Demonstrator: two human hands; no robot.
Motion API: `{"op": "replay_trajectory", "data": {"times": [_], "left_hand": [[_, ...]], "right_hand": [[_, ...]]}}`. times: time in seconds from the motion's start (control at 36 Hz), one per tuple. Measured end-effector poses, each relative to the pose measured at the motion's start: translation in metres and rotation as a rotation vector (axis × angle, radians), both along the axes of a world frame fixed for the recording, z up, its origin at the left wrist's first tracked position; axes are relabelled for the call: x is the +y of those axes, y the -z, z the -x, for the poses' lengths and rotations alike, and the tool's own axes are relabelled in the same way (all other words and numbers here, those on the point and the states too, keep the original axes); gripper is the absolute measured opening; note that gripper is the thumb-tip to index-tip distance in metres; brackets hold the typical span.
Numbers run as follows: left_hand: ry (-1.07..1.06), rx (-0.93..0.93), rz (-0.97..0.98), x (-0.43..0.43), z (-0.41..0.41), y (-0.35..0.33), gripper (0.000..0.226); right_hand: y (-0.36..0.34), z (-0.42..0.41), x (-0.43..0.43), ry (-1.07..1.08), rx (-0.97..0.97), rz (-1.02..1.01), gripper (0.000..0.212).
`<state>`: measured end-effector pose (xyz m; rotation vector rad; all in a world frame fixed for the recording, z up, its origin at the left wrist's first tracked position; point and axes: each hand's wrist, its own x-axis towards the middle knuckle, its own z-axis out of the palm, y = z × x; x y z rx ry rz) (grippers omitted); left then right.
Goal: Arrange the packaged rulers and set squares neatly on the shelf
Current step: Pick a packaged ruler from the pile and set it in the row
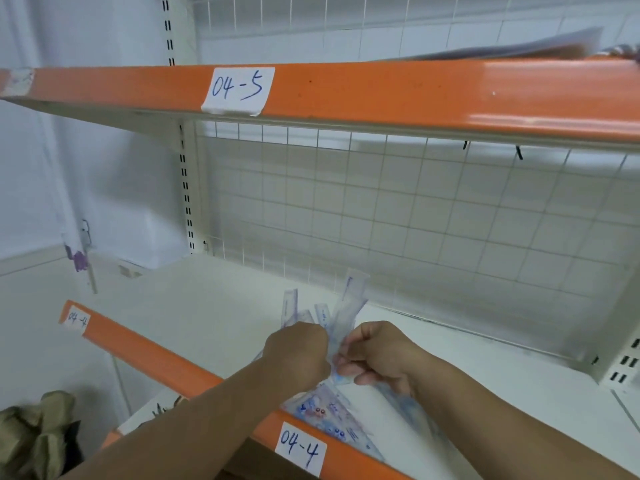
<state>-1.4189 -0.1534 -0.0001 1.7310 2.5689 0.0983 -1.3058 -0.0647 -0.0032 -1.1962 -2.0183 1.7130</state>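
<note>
Bottom of frame: both bare forearms reach in over the orange front lip (pixel 145 356) of the lower shelf, with paper label "04-4" (pixel 300 448) stuck on it at lower centre. Left hand (pixel 298 355) is a closed fist, fingers curled round the lower ends of a fanned bunch of packaged rulers (pixel 346 303). Right hand (pixel 377 355) is just beside it, fingers curled, pinching the same bunch from the other side. Rulers are clear with blue-purple print, tips splayed up and back at centre frame, above the shelf deck. Under the wrists more clear packets, set squares (pixel 329 420) by the look of them, lie flat on the deck against the front lip; too blurred to count. Deck (pixel 214 306) is plain matte white. Lower left corner: olive-brown crumpled fabric (pixel 31 434), below shelf level. Second small label (pixel 77 320) at the lip's left end, writing too blurred to read. Behind the deck: white wire grid back panel (pixel 415 209), tiled wall showing through it. Slotted cream upright (pixel 187 188) left of the grid. Far left: white wall with a purple-marked thing (pixel 79 258) hanging on it, can't identify. Top: upper shelf's orange lip (pixel 415 95) spans the frame, label "04-5" (pixel 238 90). Some flat grey packs (pixel 519 46) lie on that shelf at upper right.
</note>
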Motion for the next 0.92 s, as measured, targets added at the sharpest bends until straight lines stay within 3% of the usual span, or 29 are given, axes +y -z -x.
{"op": "replay_trajectory", "data": {"times": [0.17, 0.25, 0.39, 0.5, 0.58, 0.69, 0.81, 0.92], "left_hand": [[0.047, -0.063, 0.014, 0.001, 0.002, 0.002, 0.031], [0.045, 0.002, 0.026, 0.002, 0.000, 0.002, 0.025], [0.023, 0.110, 0.067, 0.001, 0.007, 0.002, 0.015], [0.047, 0.103, 0.046, 0.004, 0.012, 0.005, 0.013], [0.077, 0.101, 0.044, 0.005, 0.011, 0.005, 0.020], [0.107, 0.098, 0.028, 0.006, 0.013, 0.007, 0.019], [0.123, 0.096, 0.038, 0.006, 0.019, 0.011, 0.036], [0.115, 0.118, 0.068, 0.004, 0.027, 0.013, 0.027]], "right_hand": [[0.001, -0.002, -0.006, 0.042, 0.044, 0.076, 0.019], [-0.002, 0.000, -0.011, 0.024, -0.040, -0.017, 0.019], [-0.004, -0.006, -0.015, -0.096, -0.584, -0.975, 0.034], [-0.002, -0.009, -0.013, -0.307, -0.576, -1.331, 0.023], [0.003, -0.008, -0.008, -0.407, -0.625, -1.396, 0.029], [0.008, -0.008, -0.006, -0.404, -0.672, -1.384, 0.029], [0.010, -0.011, -0.009, -0.367, -0.703, -1.368, 0.026], [0.013, -0.016, -0.009, -0.297, -0.741, -1.371, 0.023]]}}
